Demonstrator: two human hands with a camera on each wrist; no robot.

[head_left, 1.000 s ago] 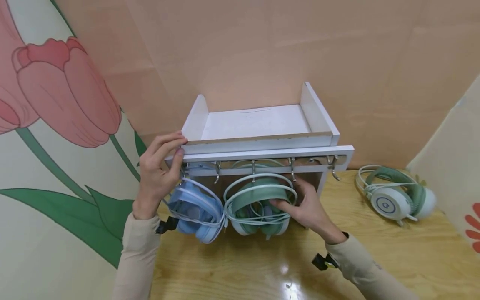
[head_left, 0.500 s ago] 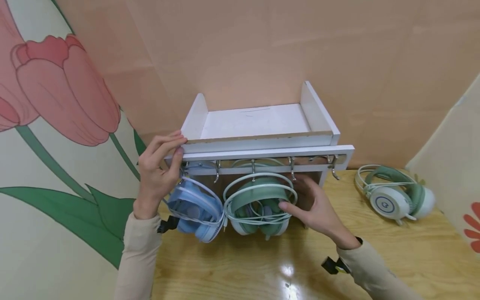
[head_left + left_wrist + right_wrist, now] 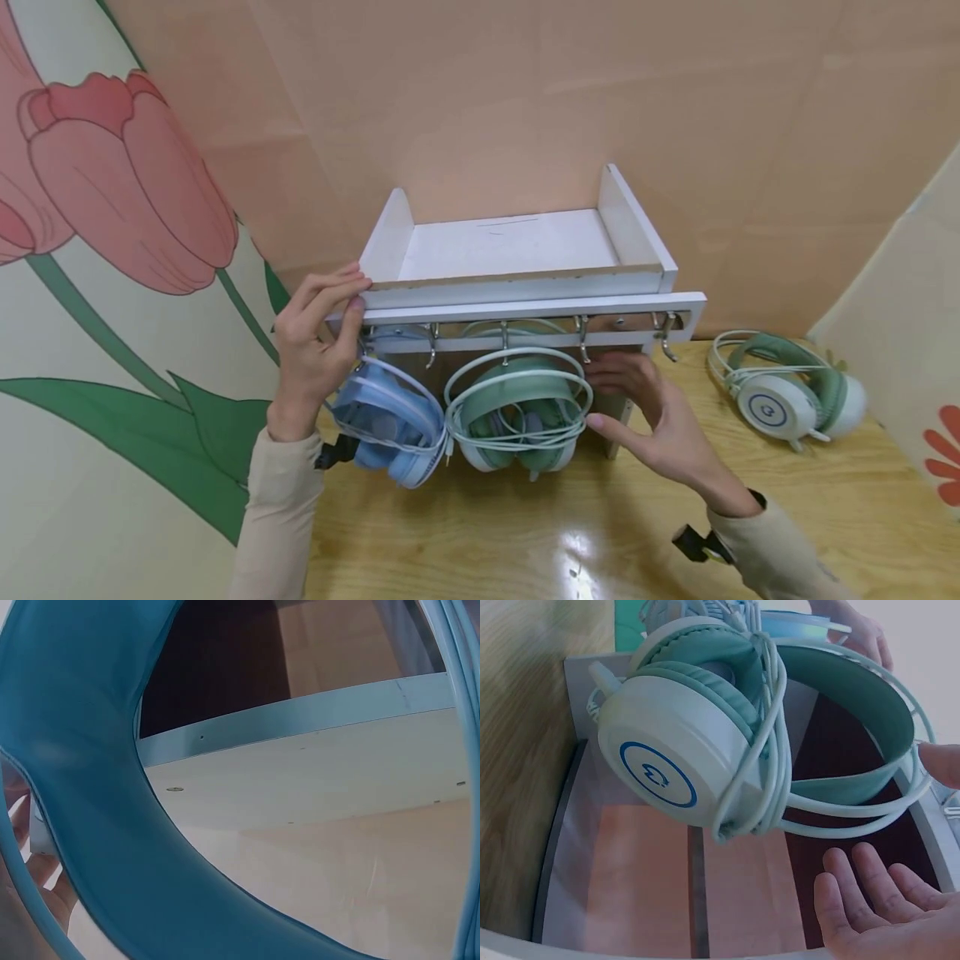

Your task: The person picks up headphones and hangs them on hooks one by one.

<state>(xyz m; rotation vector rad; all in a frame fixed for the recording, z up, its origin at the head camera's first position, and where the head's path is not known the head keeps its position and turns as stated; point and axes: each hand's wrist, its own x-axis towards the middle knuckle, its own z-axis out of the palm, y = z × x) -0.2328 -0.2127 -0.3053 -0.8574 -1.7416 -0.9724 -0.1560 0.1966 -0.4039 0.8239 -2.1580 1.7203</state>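
A white wooden rack (image 3: 517,313) with several metal hooks along its front rail stands on the table. My left hand (image 3: 313,342) grips the rail's left end, thumb in front and fingers over the top. Below it hang blue headphones (image 3: 416,467); in the left wrist view their headband (image 3: 82,765) fills much of the picture. Beside them, green-and-white headphones (image 3: 517,390) hang from a middle hook, the cable bundled round them. My right hand (image 3: 671,425) is just right of these, fingers spread and holding nothing; the right wrist view shows the palm (image 3: 885,922) below the headband.
Another green-and-white pair of headphones (image 3: 768,412) lies on the wooden table (image 3: 480,533) at the right. Two hooks to the right, including the end hook (image 3: 666,333), carry nothing. A tulip-painted panel (image 3: 135,333) stands close on the left.
My right hand has let go of the hanging green headphones and drawn back to the right. The left hand keeps its place on the rack.
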